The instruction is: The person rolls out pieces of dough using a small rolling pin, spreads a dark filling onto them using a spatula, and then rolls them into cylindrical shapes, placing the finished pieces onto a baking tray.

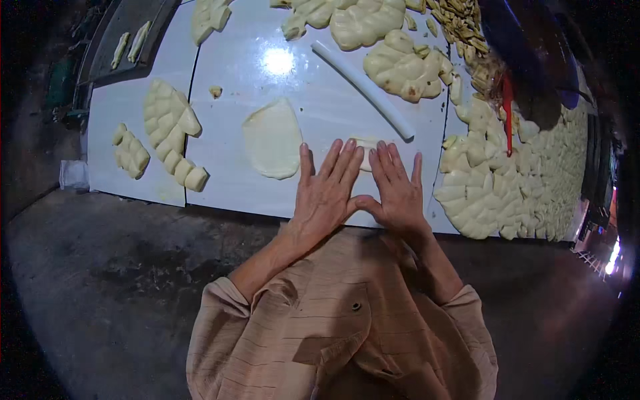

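Observation:
My left hand [325, 185] and my right hand [401, 192] lie side by side, palms down, with their fingers stretched out and thumbs meeting. Under the fingertips is a small flat piece of dough [365, 143], mostly covered by the hands. Left of them rests a thin rolled-out oval sheet of dough [272, 140]. Beyond my right hand a white rolling pin [363, 90] lies slantwise on the white table [230, 80].
Cut dough pieces [170, 123] stand at the left, with a dark tray [143, 40] holding two dough strips behind. Dough lumps [407, 67] lie at the far side. Many dough pieces [493, 193] cover the right, near a red narrow tool [508, 113] and a dark shape.

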The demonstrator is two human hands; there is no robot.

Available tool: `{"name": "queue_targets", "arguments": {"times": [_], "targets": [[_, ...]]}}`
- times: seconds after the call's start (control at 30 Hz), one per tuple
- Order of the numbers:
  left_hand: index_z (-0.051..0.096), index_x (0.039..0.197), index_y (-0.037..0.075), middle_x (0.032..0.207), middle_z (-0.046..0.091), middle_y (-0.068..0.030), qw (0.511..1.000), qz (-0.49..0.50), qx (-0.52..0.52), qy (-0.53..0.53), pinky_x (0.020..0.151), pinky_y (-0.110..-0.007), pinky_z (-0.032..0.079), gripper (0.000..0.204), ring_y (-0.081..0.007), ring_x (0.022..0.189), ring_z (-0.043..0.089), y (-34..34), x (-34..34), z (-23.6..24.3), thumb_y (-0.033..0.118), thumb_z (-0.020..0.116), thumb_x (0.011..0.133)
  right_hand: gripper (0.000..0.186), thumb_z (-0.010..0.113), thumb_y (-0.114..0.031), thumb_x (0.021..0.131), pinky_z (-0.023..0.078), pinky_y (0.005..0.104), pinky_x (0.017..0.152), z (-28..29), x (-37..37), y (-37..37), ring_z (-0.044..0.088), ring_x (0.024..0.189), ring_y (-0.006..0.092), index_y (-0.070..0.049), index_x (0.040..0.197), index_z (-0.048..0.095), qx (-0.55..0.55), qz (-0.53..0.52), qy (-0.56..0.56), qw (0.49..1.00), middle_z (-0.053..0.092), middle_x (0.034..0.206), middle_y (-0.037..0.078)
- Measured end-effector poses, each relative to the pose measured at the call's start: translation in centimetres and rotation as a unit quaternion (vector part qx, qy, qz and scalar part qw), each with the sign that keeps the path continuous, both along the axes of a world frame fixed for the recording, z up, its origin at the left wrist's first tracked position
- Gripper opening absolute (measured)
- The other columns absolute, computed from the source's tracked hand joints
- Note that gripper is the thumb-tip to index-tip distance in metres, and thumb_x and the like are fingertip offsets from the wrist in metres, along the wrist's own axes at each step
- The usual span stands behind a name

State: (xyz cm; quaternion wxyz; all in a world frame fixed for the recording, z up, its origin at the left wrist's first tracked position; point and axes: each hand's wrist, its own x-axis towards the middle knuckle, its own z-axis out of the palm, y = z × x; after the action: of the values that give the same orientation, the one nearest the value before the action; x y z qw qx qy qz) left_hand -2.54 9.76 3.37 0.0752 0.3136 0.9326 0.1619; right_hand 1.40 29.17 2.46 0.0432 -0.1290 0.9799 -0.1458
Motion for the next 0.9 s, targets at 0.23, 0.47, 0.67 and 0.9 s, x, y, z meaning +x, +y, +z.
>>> {"name": "queue_targets", "arguments": {"times": [0.23, 0.47, 0.67, 0.9], "targets": [[0.04, 0.154, 0.007, 0.163, 0.033, -0.0132, 1.0, -0.008, -0.002, 0.01, 0.117, -0.073, 0.009, 0.083, -0.0331, 0.153, 0.024, -0.5, 0.6, -0.9, 0.06, 0.056, 0.092, 0.078, 0.053, -0.063, 0.095, 0.008, 0.0721, 0.117, 1.4, 0.7, 0.5, 0.032, 0.15, 0.0338, -0.009, 0.15, 0.046, -0.007, 0.003, -0.019, 1.0, 0.037, 0.161, 0.017], [0.041, 0.154, 0.016, 0.159, 0.038, -0.0177, 0.999, -0.003, -0.01, 0.047, 0.111, -0.077, 0.019, 0.078, -0.0374, 0.147, 0.036, -0.4, 2.3, -0.4, 0.059, 0.06, 0.091, 0.052, 0.068, -0.029, 0.093, 0.042, 0.049, 0.099, 2.3, -7.2, 1.1, 0.057, 0.116, 0.0342, -0.006, 0.138, 0.056, -0.094, -0.105, 0.133, 0.981, 0.059, 0.127, 0.014], [0.043, 0.153, 0.021, 0.16, 0.034, -0.0209, 0.999, -0.03, -0.03, 0.008, 0.11, -0.077, 0.019, 0.073, -0.041, 0.146, 0.036, -0.7, 1.3, 0.5, 0.057, 0.06, 0.092, 0.042, 0.064, -0.019, 0.094, 0.043, 0.046, 0.088, 1.3, -9.1, 2.6, 0.059, 0.106, 0.0307, -0.005, 0.133, 0.057, -0.072, -0.103, 0.12, 0.985, 0.063, 0.111, 0.011], [0.038, 0.157, 0.016, 0.164, 0.029, -0.0195, 0.99, 0.101, 0.054, 0.081, 0.116, -0.074, 0.007, 0.075, -0.036, 0.152, 0.025, -0.5, 1.4, -0.1, 0.053, 0.06, 0.095, 0.048, 0.062, -0.025, 0.097, 0.027, 0.057, 0.115, 3.0, -3.1, 4.9, 0.047, 0.137, 0.031, -0.016, 0.144, 0.055, -0.053, 0.018, -0.008, 0.998, 0.056, 0.143, 0.009]]}}
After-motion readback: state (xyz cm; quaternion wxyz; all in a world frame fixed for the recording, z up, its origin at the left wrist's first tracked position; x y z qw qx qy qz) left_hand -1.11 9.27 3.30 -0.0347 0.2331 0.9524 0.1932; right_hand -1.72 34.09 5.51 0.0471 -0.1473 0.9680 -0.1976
